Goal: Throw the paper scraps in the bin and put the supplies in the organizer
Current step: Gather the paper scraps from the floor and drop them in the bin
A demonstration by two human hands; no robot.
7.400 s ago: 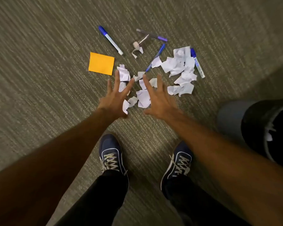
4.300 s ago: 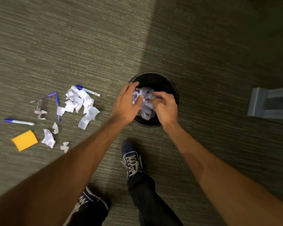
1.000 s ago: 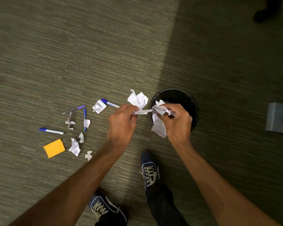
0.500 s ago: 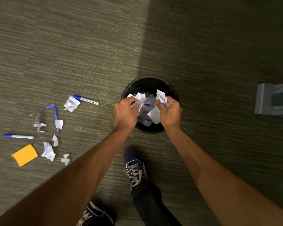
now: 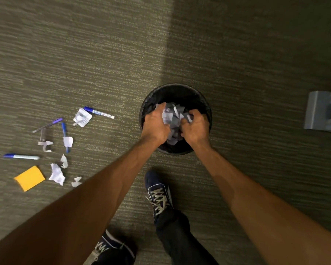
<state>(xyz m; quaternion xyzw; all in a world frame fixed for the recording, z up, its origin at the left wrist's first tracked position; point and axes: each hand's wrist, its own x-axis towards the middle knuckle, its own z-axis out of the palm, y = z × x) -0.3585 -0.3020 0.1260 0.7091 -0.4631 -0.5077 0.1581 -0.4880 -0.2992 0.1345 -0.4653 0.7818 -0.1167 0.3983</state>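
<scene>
head view. we find the left hand (image 5: 155,124) and the right hand (image 5: 195,125) both curled around one wad of paper scraps (image 5: 173,119), held over the mouth of the black bin (image 5: 203,101). the wad sits inside the rim line, toward the near side.

risk, in our judgement: the hands are low in the opening, so loose pieces could cling to the fingers and come out with them, or spill over the near rim onto the carpet (image 5: 237,54). the bin looks light; a knock from a wrist might tip it.

outstanding litter on the carpet, well to the left of the bin: a crumpled scrap (image 5: 82,118) touching a blue-capped marker (image 5: 99,112), a small scrap (image 5: 68,141) lying over a blue pen (image 5: 64,135), a larger crumple (image 5: 57,174) and two small bits nearby.

supplies also there: a purple pen (image 5: 47,124), a tape roll (image 5: 43,136), a second marker (image 5: 21,156), an orange sticky pad (image 5: 29,177).

a grey organizer (image 5: 317,111) stands at the right edge, well apart from the supplies. the bin and the person's forward shoe (image 5: 159,190) lie between them; nothing else obstructs.
</scene>
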